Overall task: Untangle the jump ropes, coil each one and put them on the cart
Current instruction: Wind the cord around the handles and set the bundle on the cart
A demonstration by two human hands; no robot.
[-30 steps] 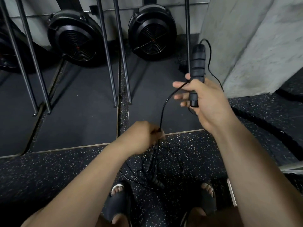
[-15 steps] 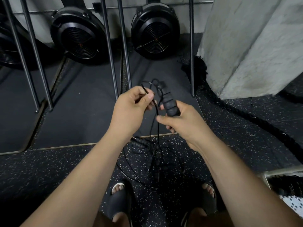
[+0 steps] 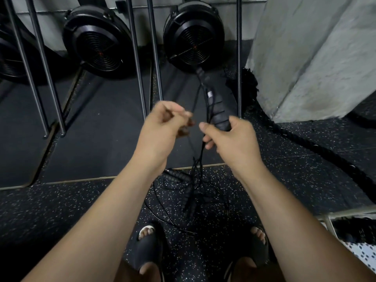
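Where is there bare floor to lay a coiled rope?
Free: dark mat between the two pairs of metal legs; speckled floor left of the left sandal. Crowded: rope tangle ahead of the feet, under the handle in the right hand; thick rope on the right.

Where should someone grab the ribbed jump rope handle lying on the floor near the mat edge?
Probably best: wrap the grip around the ribbed middle of the floor handle, coming down from above on its left side. It lies nearly flat and crosswise, and the cord tangle crowds its right end.
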